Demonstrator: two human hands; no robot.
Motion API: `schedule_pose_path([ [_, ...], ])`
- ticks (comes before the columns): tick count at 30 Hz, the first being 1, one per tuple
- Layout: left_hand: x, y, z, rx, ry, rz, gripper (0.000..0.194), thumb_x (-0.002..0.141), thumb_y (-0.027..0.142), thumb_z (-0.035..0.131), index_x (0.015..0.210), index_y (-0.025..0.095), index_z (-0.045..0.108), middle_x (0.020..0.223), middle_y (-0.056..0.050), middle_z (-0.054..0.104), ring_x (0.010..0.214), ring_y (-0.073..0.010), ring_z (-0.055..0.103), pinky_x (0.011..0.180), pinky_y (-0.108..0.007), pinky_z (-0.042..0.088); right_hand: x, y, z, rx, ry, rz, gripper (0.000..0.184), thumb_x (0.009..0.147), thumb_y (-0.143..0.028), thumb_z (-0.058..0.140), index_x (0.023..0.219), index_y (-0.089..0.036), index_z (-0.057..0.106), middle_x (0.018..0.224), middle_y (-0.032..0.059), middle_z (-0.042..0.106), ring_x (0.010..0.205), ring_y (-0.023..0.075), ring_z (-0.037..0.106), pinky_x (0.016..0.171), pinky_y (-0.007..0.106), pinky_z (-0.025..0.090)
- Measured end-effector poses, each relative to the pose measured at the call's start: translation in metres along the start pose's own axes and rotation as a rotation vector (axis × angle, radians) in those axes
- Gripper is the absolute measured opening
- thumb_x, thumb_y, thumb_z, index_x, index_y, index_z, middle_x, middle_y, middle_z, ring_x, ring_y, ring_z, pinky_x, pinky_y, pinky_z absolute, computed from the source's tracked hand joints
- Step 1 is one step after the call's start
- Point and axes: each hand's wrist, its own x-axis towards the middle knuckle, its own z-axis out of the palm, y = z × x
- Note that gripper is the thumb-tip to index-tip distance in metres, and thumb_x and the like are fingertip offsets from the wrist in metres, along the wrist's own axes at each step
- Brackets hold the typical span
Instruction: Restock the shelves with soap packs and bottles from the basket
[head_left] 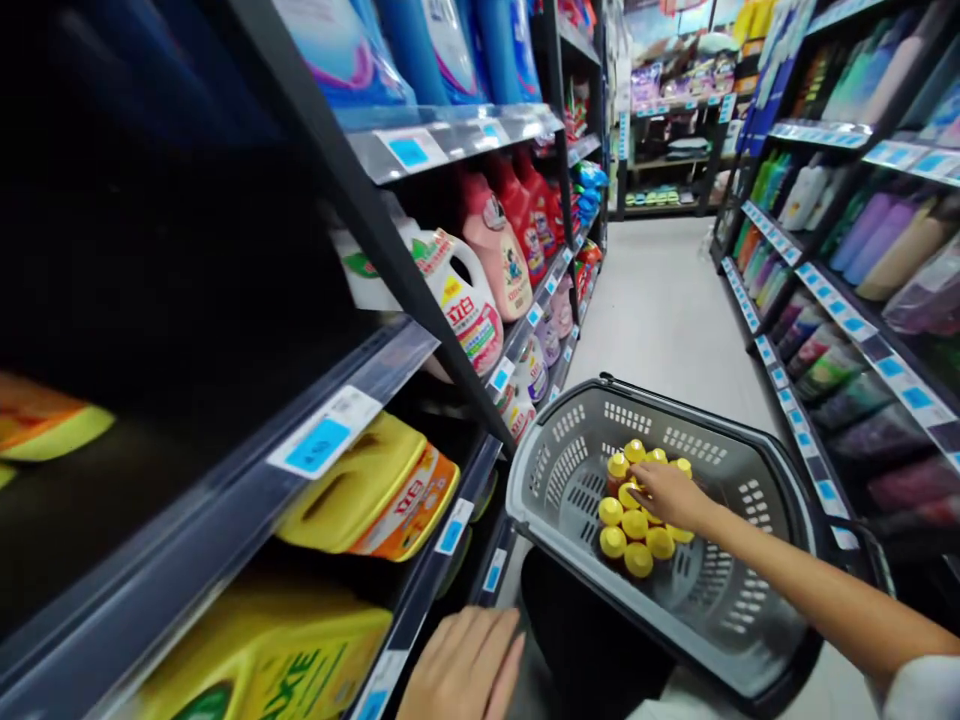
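Note:
My right hand [667,492] reaches down into a grey shopping basket [547,530], its fingers closed on the cap of a yellow-capped bottle [628,495]. Several more yellow-capped bottles [637,560] stand upright, packed together around it; their bodies are mostly hidden beneath the caps. Low in the view, my left hand [465,665] shows its back, with the fingers stretched out and nothing visible in them. It is beside the lower shelf, near a large yellow AXE bottle [300,660].
At the left, black shelves with a price-tag edge [322,440] hold a yellow detergent jug [382,490], white jugs [465,300] and red bottles [525,210]. A shelf of bottles [885,230] lines the right. Pale aisle floor [652,300] runs between them.

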Motion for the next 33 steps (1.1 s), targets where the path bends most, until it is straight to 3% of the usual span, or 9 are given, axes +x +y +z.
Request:
schedule_pose_path([
  [5, 0.004, 0.002, 0.043, -0.151, 0.016, -0.149, 0.019, 0.098, 0.017, 0.048, 0.105, 0.019, 0.066, 0.086, -0.006, 0.075, 0.075, -0.0214, 0.072, 0.070, -0.035, 0.057, -0.017, -0.019, 0.047, -0.033, -0.133, -0.003, 0.027, 0.100, -0.036, 0.053, 0.120, -0.019, 0.061, 0.112, 0.0124, 0.070, 0.102, 0.0263, 0.066, 0.080, 0.032, 0.046],
  [8, -0.005, 0.002, 0.060, -0.212, 0.031, -0.193, 0.019, 0.097, 0.014, 0.049, 0.107, 0.019, 0.066, 0.086, -0.005, 0.075, 0.076, -0.0212, 0.071, 0.072, -0.035, 0.057, -0.003, -0.030, 0.066, -0.059, -0.139, 0.042, 0.034, 0.099, -0.036, 0.054, 0.128, -0.018, 0.057, 0.115, 0.0157, 0.069, 0.104, 0.0297, 0.066, 0.081, 0.035, 0.047],
  [11, -0.019, 0.003, 0.073, -0.278, 0.050, -0.244, 0.019, 0.096, 0.012, 0.050, 0.106, 0.019, 0.065, 0.085, -0.005, 0.074, 0.077, -0.0206, 0.071, 0.074, -0.034, 0.058, 0.015, -0.033, 0.079, -0.086, -0.156, 0.076, 0.030, 0.099, -0.035, 0.055, 0.121, -0.016, 0.060, 0.108, 0.0166, 0.072, 0.100, 0.0300, 0.068, 0.081, 0.036, 0.047],
  [16, -0.028, 0.004, 0.084, -0.280, 0.043, -0.327, 0.021, 0.096, 0.011, 0.049, 0.103, 0.021, 0.066, 0.085, -0.005, 0.074, 0.076, -0.0214, 0.072, 0.072, -0.035, 0.060, 0.032, -0.038, 0.084, -0.112, -0.162, 0.038, 0.017, 0.098, -0.026, 0.053, 0.101, -0.015, 0.066, 0.098, 0.0158, 0.076, 0.093, 0.0299, 0.071, 0.080, 0.036, 0.046],
  [20, -0.025, 0.007, 0.086, -0.260, 0.047, -0.395, 0.023, 0.096, 0.012, 0.046, 0.102, 0.022, 0.067, 0.083, -0.005, 0.073, 0.075, -0.0218, 0.072, 0.071, -0.036, 0.061, 0.034, -0.039, 0.072, -0.114, -0.094, -0.012, 0.018, 0.100, -0.027, 0.050, 0.096, -0.018, 0.065, 0.097, 0.0129, 0.076, 0.093, 0.0275, 0.072, 0.079, 0.035, 0.044],
  [23, -0.023, 0.010, 0.086, -0.298, 0.076, -0.446, 0.024, 0.095, 0.013, 0.047, 0.103, 0.024, 0.067, 0.086, -0.006, 0.074, 0.079, -0.0226, 0.073, 0.074, -0.037, 0.062, 0.032, -0.042, 0.040, -0.104, 0.042, -0.031, 0.025, 0.102, -0.032, 0.046, 0.089, -0.020, 0.063, 0.085, 0.0099, 0.073, 0.083, 0.0255, 0.070, 0.073, 0.034, 0.043],
  [25, -0.019, 0.010, 0.086, -0.357, 0.121, -0.495, 0.024, 0.095, 0.015, 0.048, 0.106, 0.025, 0.067, 0.091, -0.006, 0.074, 0.085, -0.0231, 0.073, 0.077, -0.038, 0.063, 0.030, -0.050, 0.001, -0.059, 0.241, -0.116, 0.029, 0.103, -0.035, 0.045, 0.083, -0.021, 0.062, 0.075, 0.0074, 0.069, 0.074, 0.0237, 0.067, 0.069, 0.034, 0.041],
  [29, 0.010, 0.001, 0.081, -0.510, 0.158, -0.678, 0.030, 0.091, 0.026, 0.061, 0.121, 0.025, 0.064, 0.116, -0.011, 0.071, 0.111, -0.0271, 0.069, 0.095, -0.045, 0.059, 0.024, -0.084, -0.107, 0.126, 0.679, -0.403, 0.022, 0.102, -0.034, 0.048, 0.106, -0.020, 0.065, 0.079, 0.0074, 0.069, 0.070, 0.0213, 0.062, 0.068, 0.034, 0.043],
  [33, 0.054, -0.011, 0.067, -0.812, 0.158, -0.773, 0.069, 0.079, 0.040, 0.078, 0.140, 0.024, 0.052, 0.143, -0.017, 0.057, 0.130, -0.0315, 0.058, 0.105, -0.048, 0.053, 0.022, -0.125, -0.208, 0.364, 0.780, -0.474, 0.019, 0.099, -0.033, 0.056, 0.115, -0.023, 0.061, 0.081, 0.0029, 0.068, 0.069, 0.0187, 0.061, 0.064, 0.032, 0.046],
])
